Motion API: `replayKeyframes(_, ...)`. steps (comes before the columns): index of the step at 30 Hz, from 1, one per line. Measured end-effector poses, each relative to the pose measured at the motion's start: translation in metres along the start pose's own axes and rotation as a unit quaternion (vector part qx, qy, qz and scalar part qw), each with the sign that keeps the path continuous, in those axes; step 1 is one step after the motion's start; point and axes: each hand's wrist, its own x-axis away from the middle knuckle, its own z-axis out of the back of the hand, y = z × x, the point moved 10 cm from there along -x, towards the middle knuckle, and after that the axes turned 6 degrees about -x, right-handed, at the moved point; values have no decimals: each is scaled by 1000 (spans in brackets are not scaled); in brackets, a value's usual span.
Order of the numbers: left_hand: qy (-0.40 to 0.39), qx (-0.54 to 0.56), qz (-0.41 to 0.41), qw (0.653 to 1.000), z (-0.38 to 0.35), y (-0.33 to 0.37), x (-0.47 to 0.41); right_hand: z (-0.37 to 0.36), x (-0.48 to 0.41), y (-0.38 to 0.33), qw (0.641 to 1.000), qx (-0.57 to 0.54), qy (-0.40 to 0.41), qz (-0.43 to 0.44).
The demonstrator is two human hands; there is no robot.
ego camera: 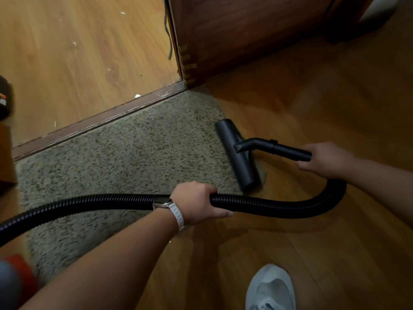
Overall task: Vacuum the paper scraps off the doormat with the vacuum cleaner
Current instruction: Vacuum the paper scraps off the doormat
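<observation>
The right hand (324, 158) grasps the wand (288, 151); the floor nozzle (238, 154) lies along the doormat (116, 157) right edge, mat leftward; the left hand (196, 205) grips the hose (268, 205).

We see a dark wooden door (257, 30) standing open at the far end of the brown threshold strip (100, 118). A grey-white shoe (270, 289) rests on the laminate floor (335, 242) at the near edge. A pale-strapped watch (166, 203) shows mid-frame.

A home doorway: wood-look floor (335, 242), a shaggy doormat (125, 157) against the threshold (98, 121), a wooden door (245, 36) far right.
</observation>
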Motion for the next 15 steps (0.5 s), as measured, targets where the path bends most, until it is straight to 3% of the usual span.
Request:
replayKeyframes(7, -1, 7, -6, 1000, -4, 16, 1, -6, 21, 28, 999, -25, -5, -27)
replayKeyframes(15, 3, -2, -17, 1000, 4, 13, 2, -9, 19, -11, 999, 16, -10, 26)
